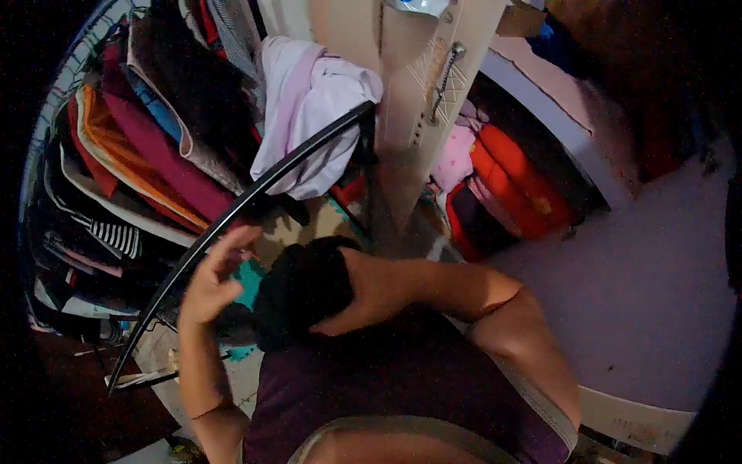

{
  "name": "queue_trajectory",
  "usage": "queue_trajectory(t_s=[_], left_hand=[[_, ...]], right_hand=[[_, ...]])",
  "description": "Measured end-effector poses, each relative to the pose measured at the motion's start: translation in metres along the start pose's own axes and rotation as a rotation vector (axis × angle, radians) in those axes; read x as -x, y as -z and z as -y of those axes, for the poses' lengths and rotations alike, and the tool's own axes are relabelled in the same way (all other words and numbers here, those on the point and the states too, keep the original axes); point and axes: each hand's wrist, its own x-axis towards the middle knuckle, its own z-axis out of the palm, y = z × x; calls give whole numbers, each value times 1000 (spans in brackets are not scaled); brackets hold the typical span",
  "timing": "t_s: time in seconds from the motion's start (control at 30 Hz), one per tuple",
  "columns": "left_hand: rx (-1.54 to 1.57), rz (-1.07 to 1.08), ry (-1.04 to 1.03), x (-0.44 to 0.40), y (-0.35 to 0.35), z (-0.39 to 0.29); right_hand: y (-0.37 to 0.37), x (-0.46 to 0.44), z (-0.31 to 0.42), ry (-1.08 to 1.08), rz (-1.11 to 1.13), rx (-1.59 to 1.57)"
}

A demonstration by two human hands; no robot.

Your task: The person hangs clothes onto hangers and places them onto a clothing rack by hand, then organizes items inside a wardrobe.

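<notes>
My right hand (362,284) is wrapped round a bunched black cloth (303,294), held close in front of my body. Whether the cloth is a garment of some kind, I cannot tell. My left hand (212,282) is raised to the left of it, fingers apart and slightly blurred, with nothing in them. A curved black rail (267,182) passes just beyond my left fingertips; whether they touch it is unclear.
Many folded clothes (131,162) are stacked at the left. A white and lilac cloth (313,108) hangs by the rail's upper end. A pale door (421,93) stands ahead, with red and pink fabric (502,182) beside it. At the right is a greyish-purple surface (634,294).
</notes>
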Motion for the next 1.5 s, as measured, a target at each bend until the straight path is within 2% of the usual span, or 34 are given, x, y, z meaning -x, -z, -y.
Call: queue_trajectory(t_s=[0.17,0.27,0.33,0.4,0.43,0.5,0.53,0.6,0.63,0.73,0.77,0.83,0.93,0.97,1.03,1.1,1.13,1.2,1.23,1.27,1.37,1.5], left_hand=[[351,-145,212,-10,-76,41],[424,-201,297,-9,-89,52],[453,-231,332,-6,-93,54],[471,-241,343,-12,-95,59],[482,-243,340,-15,-96,60],[512,-253,341,-20,-95,55],[523,-265,346,-24,-92,67],[543,-277,345,-31,-94,63],[567,-291,355,-32,-93,64],[613,-333,364,-35,-88,61],[625,-370,346,-35,-87,57],[658,-508,268,-38,-89,34],[715,-528,206,-36,-70,30],[707,-587,318,-34,-64,24],[610,-531,258,-40,-50,33],[534,-380,77,-48,-50,42],[542,-463,171,-51,-54,42],[549,-624,352,-62,-63,41],[564,-579,404,-66,-53,55],[428,-578,346,-66,-43,73],[210,-549,160,-59,-22,104],[210,-574,106,-65,-9,107]], right_hand=[[-12,-1,-7,61,-152,111],[-12,-10,-7,78,25,109],[-8,-19,-15,294,129,359],[-6,-24,-34,398,-7,624],[-19,-21,-56,403,-191,752],[-28,-26,-73,389,-363,1030],[-21,-33,-100,371,-343,1177],[-14,-52,-86,468,-470,1314],[-7,-65,-84,594,-612,1299],[24,-66,-88,639,-683,1156],[32,-69,-109,511,-663,861],[41,-52,-78,160,-581,626],[60,-28,-29,-286,-411,339],[61,-24,-31,-263,-472,227],[59,-15,-39,-218,-595,-3],[47,-18,-42,-128,-513,-51],[38,-23,-47,-81,-471,-75],[39,-23,-70,-211,-535,457],[39,-23,-43,-237,-493,453],[43,-21,-24,-265,-449,448],[75,-7,2,27,-653,620],[154,29,62,150,-1138,443]])
